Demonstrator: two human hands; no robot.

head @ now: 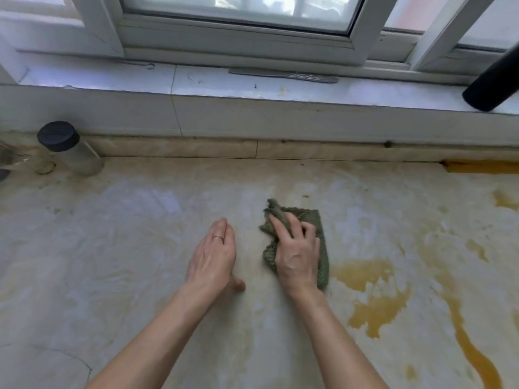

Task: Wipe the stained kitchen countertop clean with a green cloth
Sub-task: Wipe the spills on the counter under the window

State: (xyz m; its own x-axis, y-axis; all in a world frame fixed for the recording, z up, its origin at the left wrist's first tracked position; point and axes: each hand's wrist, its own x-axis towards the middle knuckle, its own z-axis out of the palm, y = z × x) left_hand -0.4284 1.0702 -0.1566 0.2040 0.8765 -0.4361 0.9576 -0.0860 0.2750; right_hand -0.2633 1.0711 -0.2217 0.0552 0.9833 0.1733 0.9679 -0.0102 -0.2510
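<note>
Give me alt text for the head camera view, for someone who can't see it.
A person's right hand grips a bunched green cloth against a stained pale countertop, while the left hand is held beside it with fingers straight. Yellow-brown stains spread to the cloth's right; a black-lidded jar stands far left below a white window sill.

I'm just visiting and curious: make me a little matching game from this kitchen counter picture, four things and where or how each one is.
Things:
1 green cloth
2 black-lidded jar
3 big yellow stain
4 left hand

Descriptions:
A far left on the countertop
B fingers straight, holding nothing
C under the right hand
D right of the cloth, not yet wiped

Pairs: 1-C, 2-A, 3-D, 4-B.
</note>
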